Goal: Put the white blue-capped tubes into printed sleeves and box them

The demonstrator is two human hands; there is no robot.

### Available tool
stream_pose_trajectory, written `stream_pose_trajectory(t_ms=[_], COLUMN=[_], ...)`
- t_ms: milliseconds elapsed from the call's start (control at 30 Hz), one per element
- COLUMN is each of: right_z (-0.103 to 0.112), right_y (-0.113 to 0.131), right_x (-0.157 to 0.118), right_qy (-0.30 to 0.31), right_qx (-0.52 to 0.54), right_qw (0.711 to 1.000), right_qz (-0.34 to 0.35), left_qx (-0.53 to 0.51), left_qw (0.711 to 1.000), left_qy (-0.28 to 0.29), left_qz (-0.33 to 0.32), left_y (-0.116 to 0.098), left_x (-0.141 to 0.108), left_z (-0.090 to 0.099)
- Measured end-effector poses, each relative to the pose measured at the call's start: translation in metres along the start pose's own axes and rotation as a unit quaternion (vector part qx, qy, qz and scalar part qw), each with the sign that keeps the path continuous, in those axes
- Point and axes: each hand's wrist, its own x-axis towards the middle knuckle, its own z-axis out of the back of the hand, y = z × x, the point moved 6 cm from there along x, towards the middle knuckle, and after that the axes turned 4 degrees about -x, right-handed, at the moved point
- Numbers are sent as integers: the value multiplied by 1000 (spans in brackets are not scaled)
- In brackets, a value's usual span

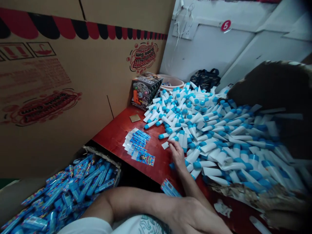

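A large heap of white plastic tubes with blue caps (207, 130) covers most of the red table (117, 130). My right hand (177, 154) reaches the heap's near edge, its curled fingers on a white tube (169, 142). Whether it grips that tube is hard to tell. My left arm lies across the bottom of the view, with my left hand (192, 221) resting near my right forearm, its fingers cut off by the frame. A small stack of printed blue packets (139, 144) lies left of my right hand, and another packet (170, 188) sits just below its wrist.
A woven basket (102, 159) full of blue packets stands below the table's left edge. A printed bubble gum carton (56, 97) rises along the left. A picture box (146, 91), pink basin (172, 81) and dark bag (206, 79) stand behind the heap. A dark blurred shape (273, 94) fills the right.
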Motion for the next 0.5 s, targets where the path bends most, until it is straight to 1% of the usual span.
stream_pose_trajectory(t_ms=[67, 100, 133, 167, 200, 233, 267, 300, 333, 367, 400, 433, 500], right_z=[12, 18, 24, 31, 39, 45, 52, 58, 63, 66, 68, 70, 72], right_y=[9, 14, 20, 25, 29, 29, 27, 21, 12, 2, -9, -19, -37], right_x=[-19, -32, -48, -67, -89, -112, -135, -158, -179, -198, -216, -229, -245], right_qy=[4, 4, 6, 2, 1, 7, 13, 20, 33, 47, 59, 57, 32], right_qx=[-29, -50, -80, -112, -133, -148, -157, -164, -178, -203, -239, -280, -365], right_qw=[999, 997, 993, 985, 976, 967, 961, 958, 956, 952, 943, 932, 906], right_qz=[29, 53, 89, 135, 174, 206, 227, 235, 231, 225, 223, 222, 212], left_qx=[-5, -14, -45, -64, -69, -58, -40, -30, -30, -35, -43, -66, -163], left_qw=[1000, 998, 988, 969, 942, 914, 887, 863, 841, 829, 829, 831, 846], left_qy=[-29, -68, -146, -236, -324, -397, -453, -493, -522, -535, -532, -527, -483], left_qz=[1, 2, 13, 31, 44, 59, 81, 108, 139, 160, 168, 166, 157], left_y=[7, 15, 27, 43, 61, 79, 97, 116, 134, 149, 160, 169, 181], left_x=[-30, -45, -62, -80, -100, -120, -139, -154, -166, -172, -171, -166, -140], left_z=[8, 14, 25, 36, 47, 56, 63, 69, 74, 77, 79, 81, 78])
